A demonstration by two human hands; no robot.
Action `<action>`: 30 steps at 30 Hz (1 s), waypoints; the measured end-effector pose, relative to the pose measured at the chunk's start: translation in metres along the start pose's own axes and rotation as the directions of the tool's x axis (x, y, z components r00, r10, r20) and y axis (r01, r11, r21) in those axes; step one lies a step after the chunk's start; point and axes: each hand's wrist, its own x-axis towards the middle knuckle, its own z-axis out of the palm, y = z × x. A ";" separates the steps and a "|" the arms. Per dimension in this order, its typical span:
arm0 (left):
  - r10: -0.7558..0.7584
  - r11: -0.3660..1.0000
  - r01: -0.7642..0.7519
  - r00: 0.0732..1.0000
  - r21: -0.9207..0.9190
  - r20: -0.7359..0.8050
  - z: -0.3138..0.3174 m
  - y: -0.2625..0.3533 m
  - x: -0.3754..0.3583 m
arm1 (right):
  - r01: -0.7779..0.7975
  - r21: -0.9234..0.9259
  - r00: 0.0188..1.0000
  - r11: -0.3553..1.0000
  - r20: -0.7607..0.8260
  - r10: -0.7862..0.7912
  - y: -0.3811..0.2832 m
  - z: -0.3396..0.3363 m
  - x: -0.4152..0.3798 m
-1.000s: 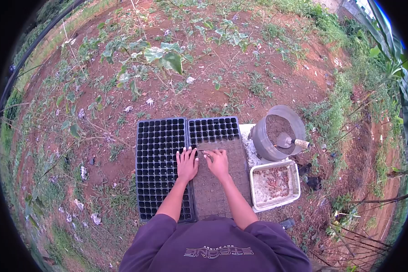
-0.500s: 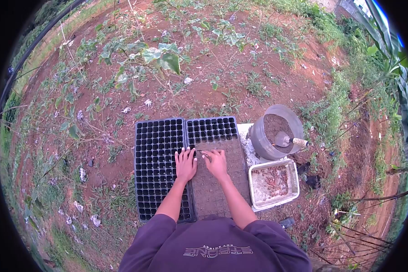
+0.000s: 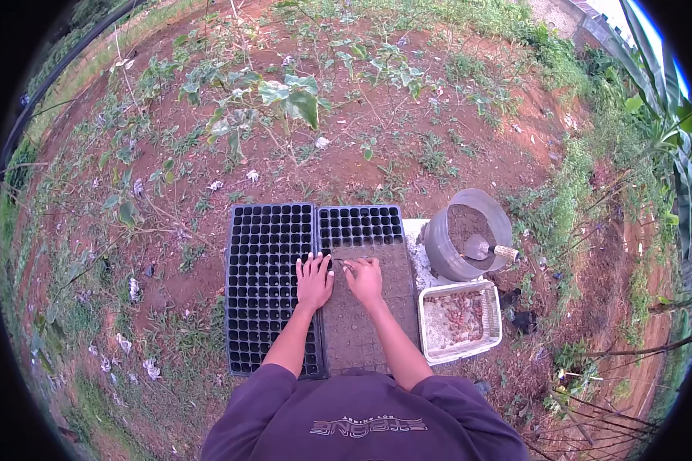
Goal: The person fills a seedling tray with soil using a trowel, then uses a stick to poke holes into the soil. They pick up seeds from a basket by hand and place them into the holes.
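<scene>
Soil-topped tray (image 3: 360,223) lies under the right hand (image 3: 364,281), fingers bunched (holding what, if anything, we can't tell); left hand (image 3: 314,283) flat, gripping nothing visible; shirt (image 3: 361,407) hides the tray's near end.

A leafy plant (image 3: 303,106) rises from reddish ground (image 3: 343,170) — pale, crumpled scraps (image 3: 323,143) lie scattered about. Long green leaves (image 3: 647,60) slant at upper right.
</scene>
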 end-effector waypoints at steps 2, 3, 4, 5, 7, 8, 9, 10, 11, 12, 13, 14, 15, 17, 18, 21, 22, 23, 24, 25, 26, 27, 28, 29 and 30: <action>-0.011 1.000 0.011 1.000 -0.004 0.004 -0.002 0.001 0.000 | 0.025 0.004 1.000 1.000 -0.007 -0.025 0.002 0.002 0.001; -0.017 1.000 0.018 1.000 -0.003 0.013 -0.002 0.002 0.000 | 0.041 0.010 0.999 0.999 -0.018 -0.041 0.002 0.003 0.002; -0.022 1.000 0.022 0.999 -0.001 0.024 -0.002 0.002 0.000 | 0.047 0.012 0.999 0.999 -0.014 -0.047 0.002 0.003 0.002; -0.026 1.000 0.026 0.999 0.001 0.022 -0.002 0.002 0.000 | 0.050 0.006 0.999 0.999 -0.014 -0.050 0.001 0.003 0.002; -0.026 1.000 0.026 0.999 -0.011 0.024 -0.002 0.001 0.000 | 0.052 0.003 0.998 0.999 -0.020 -0.052 0.000 0.002 0.002; -0.023 1.000 0.023 0.999 -0.006 0.028 -0.002 0.001 0.001 | 0.051 0.008 0.999 0.999 -0.012 -0.051 0.000 0.001 0.003; -0.021 1.000 0.021 0.999 -0.005 0.030 -0.001 0.001 0.001 | 0.047 0.012 0.999 0.999 -0.001 -0.047 0.000 0.000 0.003; -0.022 1.000 0.022 0.999 0.000 0.033 -0.001 0.001 0.001 | 0.043 0.013 0.999 0.999 -0.003 -0.043 0.001 0.001 0.002; -0.022 1.000 0.022 0.999 0.005 0.035 -0.001 0.001 0.001 | 0.052 0.015 0.999 0.999 -0.018 -0.052 0.002 0.002 0.002; -0.019 1.000 0.019 0.999 0.005 0.040 -0.001 0.001 0.001 | 0.058 0.017 0.998 0.998 -0.031 -0.058 0.004 0.003 0.001; -0.023 1.000 0.022 0.999 0.006 0.044 -0.002 0.001 0.000 | 0.050 0.019 0.998 0.999 -0.031 -0.049 0.006 0.005 -0.002; -0.026 1.000 0.025 0.999 0.007 0.046 -0.003 0.002 0.000 | 0.046 0.018 0.998 0.999 -0.039 -0.045 0.008 0.007 -0.003; -0.021 1.000 0.020 0.999 0.009 0.048 -0.003 0.002 0.000 | 0.044 0.018 0.998 0.999 -0.048 -0.043 0.010 0.009 -0.003; 0.002 1.000 -0.002 1.000 -0.001 0.004 -0.002 0.001 0.000 | 0.041 0.021 0.998 0.999 -0.052 -0.039 0.007 0.005 -0.004; 0.004 1.000 -0.004 1.000 -0.002 0.002 -0.001 0.000 0.000 | 0.042 0.023 0.998 0.999 -0.052 -0.041 0.005 0.004 -0.003; -0.007 1.000 0.007 1.000 -0.004 0.012 -0.002 0.001 0.000 | 0.046 0.017 0.998 0.999 -0.044 -0.046 0.005 0.003 -0.003; -0.013 1.000 0.013 1.000 -0.003 0.024 -0.002 0.001 0.000 | 0.050 0.016 0.998 0.999 -0.044 -0.050 0.002 0.001 -0.002; -0.021 1.000 0.021 0.999 -0.003 0.036 -0.002 0.001 0.001 | 0.030 0.014 1.000 0.999 -0.003 -0.030 0.001 -0.001 -0.002; -0.024 1.000 0.024 0.999 -0.004 0.032 -0.003 0.001 0.002 | 0.009 0.010 0.999 1.000 0.037 -0.010 -0.001 -0.003 -0.001; -0.020 1.000 0.021 0.999 -0.002 0.027 -0.003 0.001 0.001 | 0.013 0.009 0.999 1.000 0.040 -0.013 -0.002 -0.004 0.000; -0.016 1.000 0.016 1.000 0.000 0.022 -0.003 0.002 0.001 | 0.024 0.010 0.999 1.000 0.040 -0.024 -0.002 -0.004 0.001; -0.018 1.000 0.018 1.000 -0.001 0.021 -0.003 0.002 0.001 | 0.034 0.011 0.999 0.999 0.038 -0.035 -0.002 -0.005 0.003; -0.013 1.000 0.012 1.000 0.003 0.020 -0.003 0.002 0.001 | 0.035 0.011 0.999 0.999 0.040 -0.035 -0.001 -0.003 0.002; -0.008 1.000 0.007 1.000 0.008 0.020 -0.003 0.002 0.000 | 0.030 0.007 0.999 1.000 0.038 -0.030 -0.001 -0.002 0.002; -0.008 1.000 0.008 1.000 0.009 0.019 -0.003 0.002 0.001 | 0.026 0.004 0.999 1.000 0.034 -0.026 0.000 -0.001 0.003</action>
